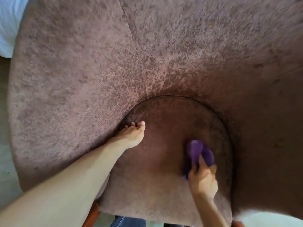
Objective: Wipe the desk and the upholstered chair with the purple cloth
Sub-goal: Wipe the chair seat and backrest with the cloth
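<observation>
Two hands (202, 181) on mottled chair seat (155, 185)

White bedding (9, 22): top left corner — soft, folded, partly cut off by the frame edge.
Floor (6, 169): pale strip down the left side, blurred.
Blue denim (127, 222): bottom edge, dark blue — only a small patch visible.
White patch (268, 218): bottom right, bright and blurred; cannot tell what.
</observation>
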`<state>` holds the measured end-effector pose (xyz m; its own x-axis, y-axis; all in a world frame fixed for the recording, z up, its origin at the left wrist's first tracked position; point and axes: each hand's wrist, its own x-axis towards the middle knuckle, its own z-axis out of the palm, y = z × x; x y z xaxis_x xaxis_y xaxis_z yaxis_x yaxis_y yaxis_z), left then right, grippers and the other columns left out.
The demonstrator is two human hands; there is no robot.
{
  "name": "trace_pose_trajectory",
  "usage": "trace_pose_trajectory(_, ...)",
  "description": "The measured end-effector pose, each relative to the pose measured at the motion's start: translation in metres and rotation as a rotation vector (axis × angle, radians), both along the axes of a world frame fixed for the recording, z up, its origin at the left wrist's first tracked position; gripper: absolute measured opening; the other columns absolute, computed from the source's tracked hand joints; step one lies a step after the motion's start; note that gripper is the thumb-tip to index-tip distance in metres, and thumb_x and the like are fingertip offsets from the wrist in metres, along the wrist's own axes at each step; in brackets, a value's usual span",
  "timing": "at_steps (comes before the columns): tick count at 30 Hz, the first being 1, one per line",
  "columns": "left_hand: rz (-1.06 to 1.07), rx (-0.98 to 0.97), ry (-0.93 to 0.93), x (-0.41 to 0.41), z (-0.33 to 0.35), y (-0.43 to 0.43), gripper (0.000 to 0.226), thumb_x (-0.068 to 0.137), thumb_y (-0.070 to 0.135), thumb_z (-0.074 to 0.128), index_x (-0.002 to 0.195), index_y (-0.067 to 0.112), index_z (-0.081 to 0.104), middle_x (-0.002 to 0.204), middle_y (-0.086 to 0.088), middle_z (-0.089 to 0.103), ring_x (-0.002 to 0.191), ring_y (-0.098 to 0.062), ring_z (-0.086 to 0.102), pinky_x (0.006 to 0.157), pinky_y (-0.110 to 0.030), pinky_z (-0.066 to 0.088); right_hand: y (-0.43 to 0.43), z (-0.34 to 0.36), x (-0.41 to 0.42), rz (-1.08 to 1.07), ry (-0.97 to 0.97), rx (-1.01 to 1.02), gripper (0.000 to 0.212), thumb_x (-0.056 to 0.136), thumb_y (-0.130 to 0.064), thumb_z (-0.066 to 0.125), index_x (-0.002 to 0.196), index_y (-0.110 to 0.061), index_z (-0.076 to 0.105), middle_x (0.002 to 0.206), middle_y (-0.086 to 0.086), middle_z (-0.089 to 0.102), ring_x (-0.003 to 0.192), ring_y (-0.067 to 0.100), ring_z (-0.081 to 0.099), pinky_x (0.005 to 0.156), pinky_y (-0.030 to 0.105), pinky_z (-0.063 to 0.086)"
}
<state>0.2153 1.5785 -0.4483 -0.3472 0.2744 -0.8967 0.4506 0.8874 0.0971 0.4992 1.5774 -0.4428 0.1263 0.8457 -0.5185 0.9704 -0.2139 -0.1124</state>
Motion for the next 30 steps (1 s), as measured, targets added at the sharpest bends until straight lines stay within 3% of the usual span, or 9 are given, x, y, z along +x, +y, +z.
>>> trace_pose_trajectory(7, -0.064, 0.011, -0.011, 0.002, 0.009, 0.002, 0.075, 0.099, 0.062, 0.003, 0.160, 0.021, 0.013, 0.169, -0.003, 0.010, 0.156, -0.027, 0.007, 0.123, -0.046, 0.004, -0.065, 0.011, -0.033, 0.127, 0.213, -0.230, 0.053, 0.099, -0.033, 0.057, 0.151, -0.036, 0.048, 0.132, 0.013, 0.053, 0.108, 0.039, 0.067, 0.088, 0.039, 0.054)
trace_pose_trajectory(12, -0.063, 0.007, -0.024, 0.004, 0.014, 0.004, 0.074, 0.099, 0.060, 0.002, 0.160, 0.021, 0.012, 0.169, -0.004, 0.007, 0.156, -0.027, 0.003, 0.123, -0.046, 0.003, 0.028, 0.015, -0.015, -0.138, 0.204, 0.151, 0.054, 0.099, -0.035, 0.058, 0.151, -0.025, 0.051, 0.131, 0.034, 0.055, 0.113, 0.051, 0.061, 0.095, 0.047, 0.049)
trace_pose_trajectory(15, -0.051, 0.006, -0.014, 0.007, 0.012, 0.003, 0.074, 0.099, 0.061, 0.002, 0.160, 0.020, 0.011, 0.169, -0.004, 0.006, 0.156, -0.027, 0.000, 0.123, -0.048, 0.001, 0.076, -0.004, -0.038, -0.266, 0.146, 0.156, 0.054, 0.104, -0.038, 0.050, 0.152, -0.016, 0.048, 0.134, 0.038, 0.055, 0.120, 0.051, 0.056, 0.100, 0.046, 0.045)
trace_pose_trajectory(17, -0.041, 0.010, -0.013, 0.005, 0.007, 0.003, 0.074, 0.100, 0.060, 0.003, 0.160, 0.019, 0.012, 0.169, -0.005, 0.008, 0.156, -0.027, 0.002, 0.124, -0.047, 0.002, 0.050, -0.008, -0.080, -0.128, 0.184, 0.052, 0.051, 0.104, -0.035, 0.051, 0.153, -0.021, 0.047, 0.136, 0.032, 0.054, 0.116, 0.049, 0.060, 0.097, 0.045, 0.048)
trace_pose_trajectory(21, 0.022, 0.024, 0.039, -0.001, -0.001, 0.003, 0.077, 0.100, 0.061, 0.005, 0.157, 0.015, 0.028, 0.164, -0.014, 0.026, 0.152, -0.030, 0.022, 0.124, -0.045, 0.015, -0.024, 0.002, -0.127, 0.571, 0.288, -0.203, 0.048, 0.095, -0.040, 0.051, 0.141, -0.046, 0.035, 0.119, 0.006, 0.046, 0.084, 0.041, 0.068, 0.077, 0.044, 0.055)
trace_pose_trajectory(23, 0.039, 0.026, 0.040, -0.002, -0.004, 0.003, 0.078, 0.099, 0.062, 0.004, 0.156, 0.016, 0.030, 0.163, -0.014, 0.028, 0.151, -0.031, 0.024, 0.123, -0.045, 0.016, 0.004, -0.002, -0.115, 0.663, 0.235, -0.143, 0.064, 0.090, -0.036, 0.057, 0.145, -0.050, 0.026, 0.116, 0.003, 0.040, 0.083, 0.038, 0.067, 0.073, 0.044, 0.055)
trace_pose_trajectory(25, 0.038, 0.011, 0.033, -0.003, -0.005, 0.002, 0.080, 0.097, 0.065, 0.002, 0.158, 0.019, 0.024, 0.165, -0.013, 0.023, 0.153, -0.031, 0.020, 0.124, -0.048, 0.013, 0.056, -0.007, -0.096, 0.529, 0.137, -0.022, 0.072, 0.090, -0.036, 0.060, 0.152, -0.052, 0.027, 0.127, 0.009, 0.039, 0.089, 0.040, 0.067, 0.077, 0.044, 0.055)
trace_pose_trajectory(27, 0.043, -0.001, 0.016, -0.001, -0.006, 0.002, 0.080, 0.096, 0.066, 0.001, 0.160, 0.021, 0.018, 0.168, -0.011, 0.015, 0.155, -0.030, 0.012, 0.125, -0.049, 0.008, 0.114, -0.014, -0.077, 0.218, 0.051, 0.097, 0.064, 0.096, -0.038, 0.057, 0.155, -0.046, 0.033, 0.143, 0.020, 0.037, 0.099, 0.044, 0.067, 0.088, 0.045, 0.052)
trace_pose_trajectory(30, 0.064, 0.000, -0.010, 0.006, -0.004, 0.001, 0.075, 0.098, 0.063, 0.003, 0.160, 0.021, 0.011, 0.169, -0.006, 0.006, 0.156, -0.028, 0.003, 0.123, -0.049, 0.001, 0.137, -0.013, -0.100, -0.057, 0.067, 0.091, 0.061, 0.097, -0.032, 0.056, 0.155, -0.038, 0.039, 0.146, 0.024, 0.041, 0.113, 0.046, 0.063, 0.097, 0.044, 0.049)
